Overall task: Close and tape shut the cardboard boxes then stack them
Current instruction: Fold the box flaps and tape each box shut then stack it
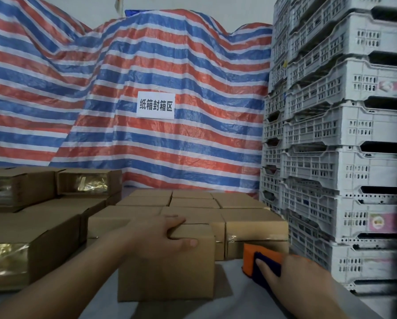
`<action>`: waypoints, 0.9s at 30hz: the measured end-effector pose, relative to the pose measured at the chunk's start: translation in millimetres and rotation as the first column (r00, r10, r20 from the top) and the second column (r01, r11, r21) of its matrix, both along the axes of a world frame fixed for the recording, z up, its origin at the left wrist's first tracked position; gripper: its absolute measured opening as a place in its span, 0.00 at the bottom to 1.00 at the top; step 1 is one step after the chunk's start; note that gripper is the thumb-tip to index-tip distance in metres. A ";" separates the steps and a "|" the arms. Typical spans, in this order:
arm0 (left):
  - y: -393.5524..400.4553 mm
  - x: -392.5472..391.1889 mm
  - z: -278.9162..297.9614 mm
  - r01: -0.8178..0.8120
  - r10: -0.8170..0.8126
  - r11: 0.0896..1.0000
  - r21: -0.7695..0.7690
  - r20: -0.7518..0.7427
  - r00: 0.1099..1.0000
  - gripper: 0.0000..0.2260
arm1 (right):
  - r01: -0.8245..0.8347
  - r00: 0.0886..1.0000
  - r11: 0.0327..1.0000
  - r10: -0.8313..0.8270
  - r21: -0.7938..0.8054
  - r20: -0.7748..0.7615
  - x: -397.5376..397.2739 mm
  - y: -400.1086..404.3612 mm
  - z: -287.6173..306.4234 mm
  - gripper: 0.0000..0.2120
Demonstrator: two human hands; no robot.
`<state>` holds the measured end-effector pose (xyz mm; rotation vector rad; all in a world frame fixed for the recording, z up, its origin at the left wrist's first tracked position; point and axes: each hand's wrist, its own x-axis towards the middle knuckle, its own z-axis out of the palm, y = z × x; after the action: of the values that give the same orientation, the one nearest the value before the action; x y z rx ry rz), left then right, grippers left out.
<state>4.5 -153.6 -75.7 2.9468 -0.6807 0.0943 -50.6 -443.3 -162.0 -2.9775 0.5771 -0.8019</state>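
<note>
A tall stack of grey perforated plastic crates (344,139) fills the right side, reaching from the surface to the top of the view; what they hold cannot be made out through the slots. Behind everything hangs a red, white and blue striped tarpaulin (123,77), with a white paper sign (155,106) of printed characters fixed near its middle.

On the far centre, a block of closed cardboard boxes (192,201) sits packed side by side in rows, their tops level. To the left are more taped boxes (31,238), stacked in two layers, with shiny clear tape catching light on their near faces.

The nearest cardboard box (167,268) stands alone on the grey table surface (234,293), just in front of the block, its flaps down and meeting in a seam on top.

The left hand (167,236) grips that box's upper far-left corner: fingers curled over the top, thumb stretched along the near face. The right hand (292,272) rests near the right, beside the crates, holding an orange and dark blue tape dispenser (262,259) that lies on the table surface; its forefinger lies straight along the blue part, the other fingers wrapped out of sight.
</note>
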 end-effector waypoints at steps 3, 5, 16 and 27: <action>0.7 -2.4 -1.1 -0.001 0.001 1.000 -0.022 -0.007 1.000 0.39 | 0.018 0.999 1.000 -0.017 -0.026 0.038 2.8 -1.9 -3.1 0.31; 0.1 -6.7 -2.8 -0.003 0.003 1.000 -0.016 0.004 1.000 0.40 | 0.053 0.997 0.995 -0.049 -0.082 0.052 3.1 -1.3 -5.5 0.32; -13.2 -36.7 15.0 0.077 -0.162 0.934 -0.349 -0.221 0.962 0.28 | -0.232 0.925 0.906 0.093 0.353 0.369 1.4 -5.4 70.8 0.40; -18.5 -30.7 29.8 -0.348 -0.137 0.166 -0.923 -0.371 0.919 0.33 | -0.557 0.697 0.006 0.547 0.830 0.464 32.2 82.4 159.1 0.20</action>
<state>-26.1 -172.1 -45.8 1.5636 -0.1469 -0.0272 -18.4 -360.9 -3.0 -1.6796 -0.2007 -0.1728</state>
